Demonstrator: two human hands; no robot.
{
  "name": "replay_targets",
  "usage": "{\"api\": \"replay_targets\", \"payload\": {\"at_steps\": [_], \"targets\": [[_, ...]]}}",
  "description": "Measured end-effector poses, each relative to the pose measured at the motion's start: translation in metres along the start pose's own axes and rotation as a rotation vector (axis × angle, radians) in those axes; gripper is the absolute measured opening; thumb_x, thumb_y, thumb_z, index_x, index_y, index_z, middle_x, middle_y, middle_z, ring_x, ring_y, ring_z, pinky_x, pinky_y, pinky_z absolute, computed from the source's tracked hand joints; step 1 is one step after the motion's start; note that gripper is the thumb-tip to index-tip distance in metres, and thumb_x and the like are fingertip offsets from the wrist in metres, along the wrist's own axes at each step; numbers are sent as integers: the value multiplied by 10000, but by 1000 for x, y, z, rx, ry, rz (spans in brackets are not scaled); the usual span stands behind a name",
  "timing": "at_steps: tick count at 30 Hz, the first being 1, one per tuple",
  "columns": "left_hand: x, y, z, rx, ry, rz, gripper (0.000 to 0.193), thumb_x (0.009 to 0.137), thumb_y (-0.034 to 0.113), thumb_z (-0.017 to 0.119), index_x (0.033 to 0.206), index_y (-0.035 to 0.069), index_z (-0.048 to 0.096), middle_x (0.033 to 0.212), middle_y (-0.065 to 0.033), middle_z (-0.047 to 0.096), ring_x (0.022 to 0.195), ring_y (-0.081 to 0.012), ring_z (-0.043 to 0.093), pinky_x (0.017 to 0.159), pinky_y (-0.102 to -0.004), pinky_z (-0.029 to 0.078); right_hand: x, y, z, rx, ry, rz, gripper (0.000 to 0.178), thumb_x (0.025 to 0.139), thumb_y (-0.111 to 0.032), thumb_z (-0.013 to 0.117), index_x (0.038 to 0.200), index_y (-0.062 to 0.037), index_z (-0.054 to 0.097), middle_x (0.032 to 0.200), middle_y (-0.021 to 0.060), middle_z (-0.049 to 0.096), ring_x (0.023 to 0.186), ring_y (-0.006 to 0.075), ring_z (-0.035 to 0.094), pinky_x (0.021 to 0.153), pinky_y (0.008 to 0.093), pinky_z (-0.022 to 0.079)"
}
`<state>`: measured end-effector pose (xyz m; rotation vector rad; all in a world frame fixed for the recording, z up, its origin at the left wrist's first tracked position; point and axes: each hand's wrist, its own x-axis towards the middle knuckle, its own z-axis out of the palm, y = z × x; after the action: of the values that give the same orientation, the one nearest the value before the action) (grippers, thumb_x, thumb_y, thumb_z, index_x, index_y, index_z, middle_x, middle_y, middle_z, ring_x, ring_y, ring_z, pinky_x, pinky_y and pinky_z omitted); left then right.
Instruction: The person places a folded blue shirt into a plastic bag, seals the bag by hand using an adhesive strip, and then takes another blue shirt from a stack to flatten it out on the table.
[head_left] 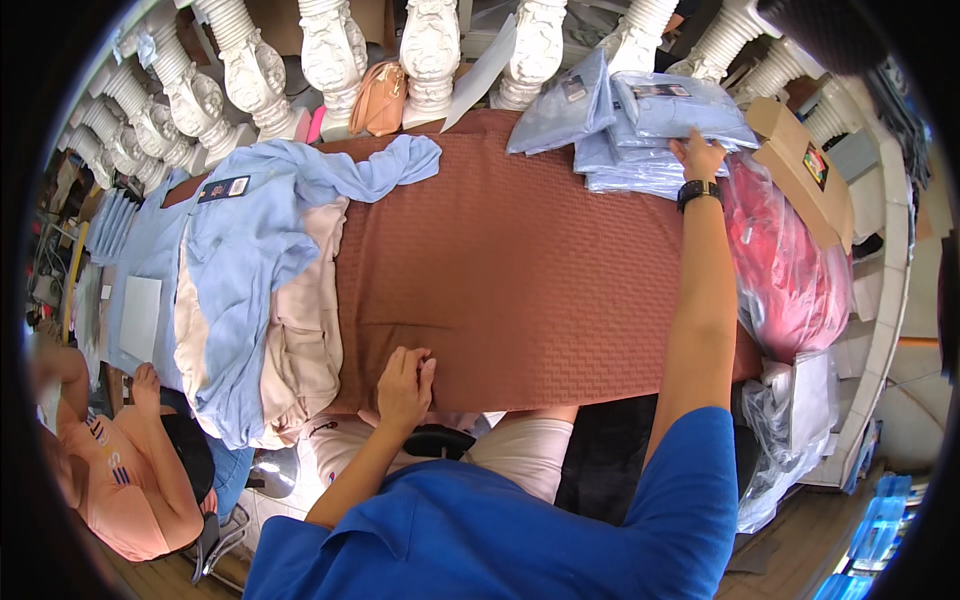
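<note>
My right hand (700,158), with a dark watch on its wrist, is at the near edge of a stack of folded light-blue shirts in clear plastic bags. Its fingers close on the edge of the upper bagged shirt (680,112); part of the grip is hidden. Another bagged shirt (566,100) leans on the left side of the stack. My left hand (405,388) rests at the near edge of the brown-covered table (500,270), fingers loosely bent and apart, with nothing visible in it. Unbagged light-blue shirts (235,260) with a dark tag lie to its left, over beige garments (305,345).
White carved balusters (430,60) line the far side, with a tan pouch (380,98) before them. On the right are a cardboard box (800,170) and red bagged garments (785,260). A seated person (130,470) is at the left, one hand near a white sheet (141,318).
</note>
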<state>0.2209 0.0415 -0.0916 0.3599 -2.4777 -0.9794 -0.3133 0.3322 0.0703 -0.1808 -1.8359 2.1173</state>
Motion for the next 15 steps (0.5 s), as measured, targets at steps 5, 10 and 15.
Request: {"api": "replay_targets", "payload": {"at_steps": [5,10,15], "targets": [[1,2,1,5,1,4,137,947,145,631,1001,19,624,871,-115,563,814,-299,592,701,-411,488,12,1,-2,-236,-18,-4,847,885,28,646,1531,49,98,1035,242,633,713,301,723,584,366,640],[1,0,1,17,16,20,130,941,137,639,992,19,622,872,-111,567,810,-300,591,692,-411,486,6,0,-13,-257,-173,73,888,893,49,627,1547,87,27,1048,249,644,703,273,718,575,331,619],[2,5,2,2,35,51,129,936,132,644,994,20,621,868,-114,569,806,-301,593,693,-410,488,1,-5,-15,-71,-190,23,906,879,106,611,1554,75,7,1152,290,606,807,321,721,690,371,655]]}}
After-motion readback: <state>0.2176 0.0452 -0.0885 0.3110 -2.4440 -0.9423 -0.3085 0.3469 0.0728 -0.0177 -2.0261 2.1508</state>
